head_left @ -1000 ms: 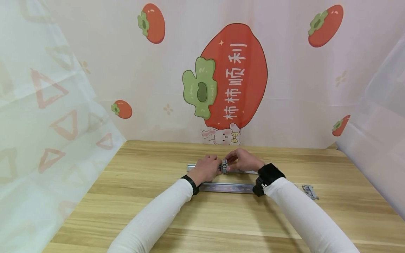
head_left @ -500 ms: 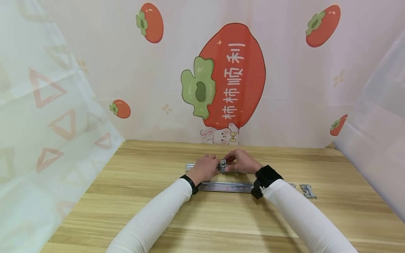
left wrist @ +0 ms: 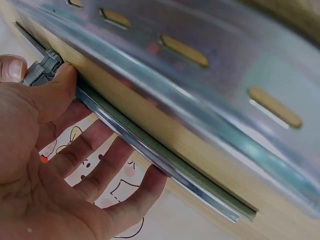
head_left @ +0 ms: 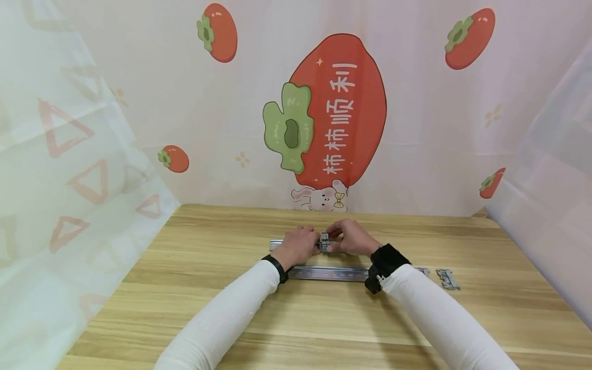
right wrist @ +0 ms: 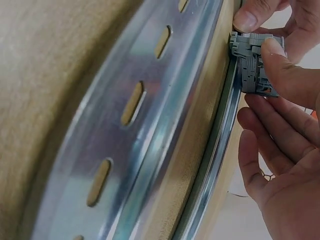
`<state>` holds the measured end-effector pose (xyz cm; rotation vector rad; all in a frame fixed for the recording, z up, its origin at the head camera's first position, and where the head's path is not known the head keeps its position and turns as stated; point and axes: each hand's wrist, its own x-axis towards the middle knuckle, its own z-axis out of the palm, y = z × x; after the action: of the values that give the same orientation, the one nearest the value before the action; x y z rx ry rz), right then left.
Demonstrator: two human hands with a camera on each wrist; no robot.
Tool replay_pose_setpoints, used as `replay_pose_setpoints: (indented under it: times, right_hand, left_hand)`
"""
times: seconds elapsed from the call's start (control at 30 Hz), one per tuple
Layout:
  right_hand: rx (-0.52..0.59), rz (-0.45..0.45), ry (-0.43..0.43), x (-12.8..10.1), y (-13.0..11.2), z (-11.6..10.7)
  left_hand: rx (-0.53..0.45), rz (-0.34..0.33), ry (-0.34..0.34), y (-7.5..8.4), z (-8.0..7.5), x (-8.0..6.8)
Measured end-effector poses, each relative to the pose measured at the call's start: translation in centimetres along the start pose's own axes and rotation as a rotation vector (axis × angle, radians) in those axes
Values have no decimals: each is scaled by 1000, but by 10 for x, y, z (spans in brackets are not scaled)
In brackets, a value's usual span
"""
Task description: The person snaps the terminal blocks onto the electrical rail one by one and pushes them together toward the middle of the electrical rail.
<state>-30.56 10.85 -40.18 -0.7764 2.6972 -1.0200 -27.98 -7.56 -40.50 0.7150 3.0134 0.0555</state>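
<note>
the left hand [head_left: 299,245], i saw, was clamped on the far rail [head_left: 276,245], just left of the gray terminal blocks [head_left: 325,242] — their long axis crosswise on that left-to-right rail — while the right hand [head_left: 355,238], nearer, pinched those blocks between thumb and fingers from the right.

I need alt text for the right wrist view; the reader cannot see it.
A person's right grip pinches grey plastic blocks against a narrow metal rail, with the left grip close by; a slotted rail crosses the foreground.
</note>
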Motion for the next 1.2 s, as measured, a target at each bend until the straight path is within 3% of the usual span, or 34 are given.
replay_pose_setpoints:
  times: [0.23,0.53,0.77,1.0,1.2]
  right_hand:
    - [-13,30,12,-1,-1,2]
    - [57,41,8,0,3,2]
    - [74,38,4,-2,2,2]
    - [82,-19,-8,-5,4,-1]
    - [86,-9,33,-16,4,-12]
  left_hand:
    - [-17,1,-1,0,0,0]
    - [-35,8,3,0,-2,-2]
    - [-41,12,14,0,-2,-1]
    - [-52,6,11,-1,-1,-1]
    - [-57,-1,11,-2,-1,-1]
